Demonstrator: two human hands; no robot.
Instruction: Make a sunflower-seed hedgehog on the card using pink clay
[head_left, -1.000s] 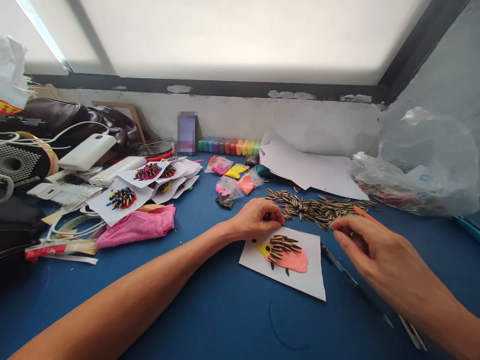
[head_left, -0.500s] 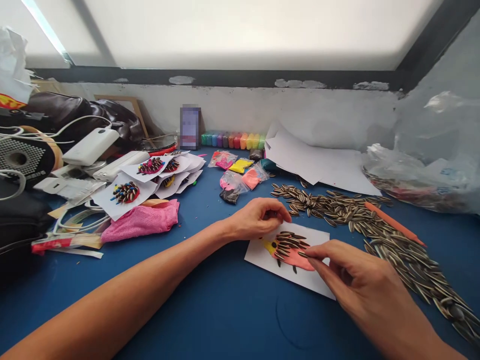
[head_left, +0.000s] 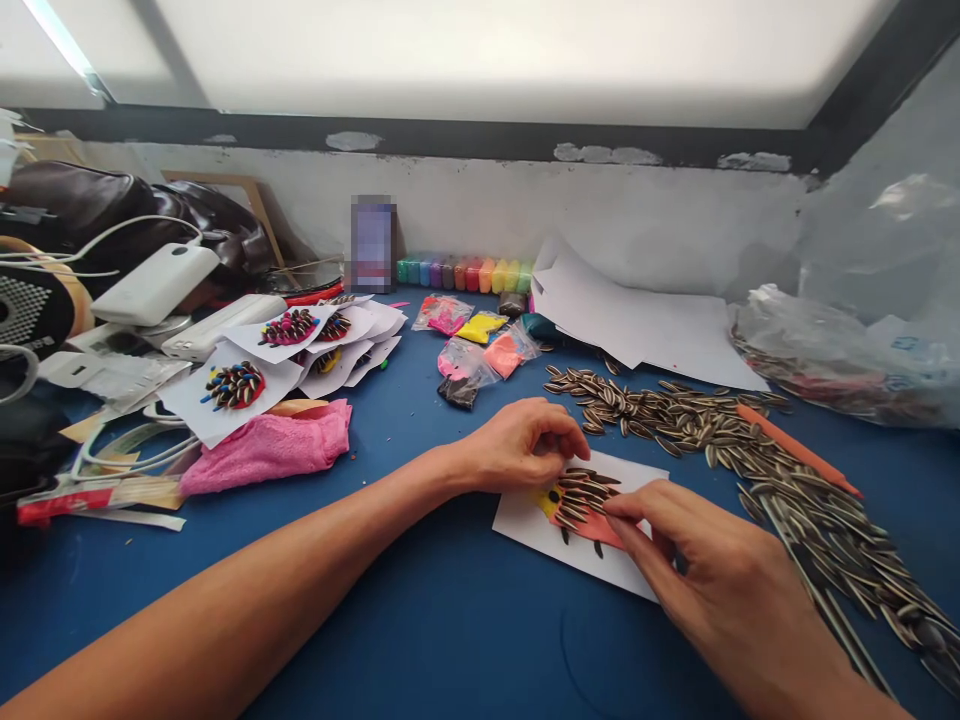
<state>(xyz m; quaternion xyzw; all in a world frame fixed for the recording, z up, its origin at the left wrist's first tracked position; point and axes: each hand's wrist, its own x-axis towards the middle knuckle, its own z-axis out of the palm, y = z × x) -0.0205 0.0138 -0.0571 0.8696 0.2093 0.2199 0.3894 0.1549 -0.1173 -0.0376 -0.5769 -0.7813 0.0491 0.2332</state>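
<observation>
The paper [head_left: 525, 525] bearing pink clay [head_left: 596, 527] lay on the table [head_left: 420, 600]. The left hand [head_left: 529, 445], curled, covered its far edge; I could not tell its grip. The right hand [head_left: 712, 555] had thumb and forefinger pinched at the clay, anything between them hidden. Sound work required light pressure, aligned with the striped seeds [head_left: 579, 490].

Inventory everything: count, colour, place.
picture card: 1, white, under hands
sunflower seeds: many, striped, right
strip: 1, orange, beside seeds
thin rods: count unclear, silvery, right
seeded cards: several, white, left
cloth: 1, pink, left
packets: several, mixed, centre
blocks: many, multicoloured, back
papers: several, white, back
plastic bag: 1, clear, right
pixelated panel: 1, purplish, back
devices: several, white, left
leathery bag: 1, brown, left
table: 1, blue, beneath
left hand: 1, card edge
right hand: 1, over card
</observation>
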